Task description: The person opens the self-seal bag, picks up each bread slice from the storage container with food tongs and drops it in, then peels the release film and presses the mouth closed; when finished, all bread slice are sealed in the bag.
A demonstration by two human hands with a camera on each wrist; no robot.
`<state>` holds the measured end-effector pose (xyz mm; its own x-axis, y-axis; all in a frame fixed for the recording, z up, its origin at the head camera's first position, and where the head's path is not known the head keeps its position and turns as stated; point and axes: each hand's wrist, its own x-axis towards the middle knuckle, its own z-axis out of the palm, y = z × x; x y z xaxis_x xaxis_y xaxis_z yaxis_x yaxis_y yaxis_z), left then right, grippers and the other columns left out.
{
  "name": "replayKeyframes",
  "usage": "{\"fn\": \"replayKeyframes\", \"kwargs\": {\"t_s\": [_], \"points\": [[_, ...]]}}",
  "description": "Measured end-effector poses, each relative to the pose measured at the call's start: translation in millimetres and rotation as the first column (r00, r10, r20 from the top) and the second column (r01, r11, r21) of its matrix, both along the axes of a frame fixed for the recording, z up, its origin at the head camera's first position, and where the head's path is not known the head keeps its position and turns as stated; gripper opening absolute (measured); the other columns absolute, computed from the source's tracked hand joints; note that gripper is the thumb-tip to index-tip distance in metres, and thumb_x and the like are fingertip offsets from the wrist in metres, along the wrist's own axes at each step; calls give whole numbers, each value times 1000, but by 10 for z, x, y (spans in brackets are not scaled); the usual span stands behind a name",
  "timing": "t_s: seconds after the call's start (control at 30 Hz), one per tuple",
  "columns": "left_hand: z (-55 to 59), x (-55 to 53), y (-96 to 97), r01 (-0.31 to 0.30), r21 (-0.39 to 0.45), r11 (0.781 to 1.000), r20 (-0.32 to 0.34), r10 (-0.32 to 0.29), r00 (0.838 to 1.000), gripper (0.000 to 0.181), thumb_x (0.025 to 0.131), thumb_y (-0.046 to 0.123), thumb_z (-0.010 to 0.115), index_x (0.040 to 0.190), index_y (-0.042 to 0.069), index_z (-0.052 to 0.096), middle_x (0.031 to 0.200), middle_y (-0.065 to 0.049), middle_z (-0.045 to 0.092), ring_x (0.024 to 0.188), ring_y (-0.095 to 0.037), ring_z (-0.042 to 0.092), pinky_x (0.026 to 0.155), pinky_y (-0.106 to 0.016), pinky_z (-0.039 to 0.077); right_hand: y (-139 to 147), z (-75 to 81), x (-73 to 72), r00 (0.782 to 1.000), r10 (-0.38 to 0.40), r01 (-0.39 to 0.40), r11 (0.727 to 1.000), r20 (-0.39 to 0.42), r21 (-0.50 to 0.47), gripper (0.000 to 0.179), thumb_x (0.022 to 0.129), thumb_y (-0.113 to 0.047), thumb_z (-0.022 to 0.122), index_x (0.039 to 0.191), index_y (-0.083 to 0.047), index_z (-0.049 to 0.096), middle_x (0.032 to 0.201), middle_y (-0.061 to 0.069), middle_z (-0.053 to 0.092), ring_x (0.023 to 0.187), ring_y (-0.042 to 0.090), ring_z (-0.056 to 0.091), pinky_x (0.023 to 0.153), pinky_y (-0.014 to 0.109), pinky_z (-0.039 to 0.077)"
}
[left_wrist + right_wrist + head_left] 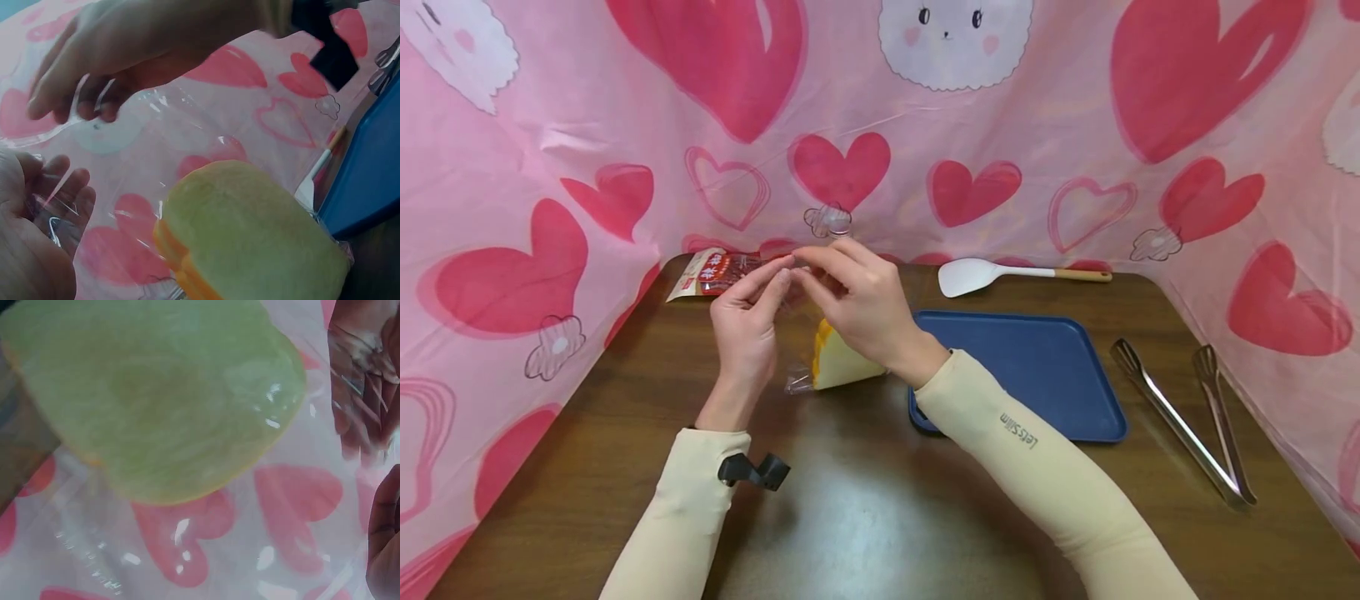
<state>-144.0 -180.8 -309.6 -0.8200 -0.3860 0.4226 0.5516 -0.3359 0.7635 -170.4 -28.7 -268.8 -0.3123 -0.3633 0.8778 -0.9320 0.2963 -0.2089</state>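
Sliced bread (842, 362) with an orange crust stands inside a clear plastic bag (800, 381) left of the middle of the table. Above the bread, my left hand (743, 327) pinches the bag's upper film between thumb and forefinger. Close against those fingertips, my right hand (867, 298) pinches the same film from the right. In the left wrist view the pale cut face of the bread (250, 231) fills the lower middle, and glossy film runs up to both hands. The right wrist view shows the bread (156, 394) large behind the shiny plastic.
A blue tray (1015, 358) lies to the right, partly behind my right forearm. Behind it rests a white spatula (973, 275) with a wooden handle. Metal tongs (1180, 425) lie spread at the right. A red-and-white food packet (703, 275) sits at the back left.
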Motion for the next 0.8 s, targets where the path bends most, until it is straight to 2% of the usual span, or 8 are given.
{"fn": "replayKeyframes", "kwargs": {"t_s": [0.13,0.3,0.4,0.47,0.57,0.7,0.73,0.8], "points": [[14,35,69,-32,-45,999,-20,31,999,20,96,-4,71,107,9,83,94,3,82,81,-7,77,71,-22,62,-33,39,8,1000,-6,6,1000,7,30,27,93,-15,82,115,-1,78,96,11,73,74,17,64,70,19,56],[20,80,125,-37,-114,993,-52,31,998,29,96,-11,65,106,11,81,95,6,82,83,-6,77,74,-22,63,-13,60,-5,1000,0,0,999,1,42,26,93,-17,82,115,-4,79,98,11,72,77,17,65,71,20,57],[20,97,128,-54,-173,983,-64,43,997,27,95,-12,63,109,3,80,95,8,81,82,-4,75,75,-22,63,14,86,-5,1000,9,-9,999,-4,53,26,93,-18,83,114,-3,80,97,12,72,77,18,65,70,20,57],[23,110,118,-74,-222,972,-74,58,996,22,95,-11,64,112,-7,78,96,10,81,82,-3,75,76,-22,63,35,112,0,1000,17,-18,997,11,76,25,92,-18,83,113,-3,80,97,11,72,78,18,65,70,21,57],[24,127,90,-120,-319,940,-93,95,991,21,95,-11,66,114,-17,72,98,16,79,84,0,73,77,-19,61,71,170,18,998,28,-35,992,54,125,25,92,-18,83,112,-3,80,99,11,73,81,18,65,71,21,58],[13,157,35,-179,-453,874,-121,139,983,22,94,-11,67,116,-16,72,103,21,78,85,3,70,80,-15,59,122,259,56,992,27,-51,978,123,201,23,92,-16,83,110,-3,81,101,10,74,85,18,67,76,22,59],[11,164,21,-187,-478,858,-129,142,981,22,94,-11,68,116,-15,72,105,17,79,87,3,70,82,-15,59,133,280,66,990,25,-55,974,139,217,22,92,-16,83,110,-3,81,101,10,74,86,18,67,77,23,60],[11,175,-1,-196,-517,833,-152,135,979,22,94,-12,68,115,-14,73,109,2,81,90,3,71,85,-16,60,154,317,87,984,26,-68,968,175,241,22,91,-14,84,110,-3,81,102,10,75,87,18,68,79,24,61]]}}
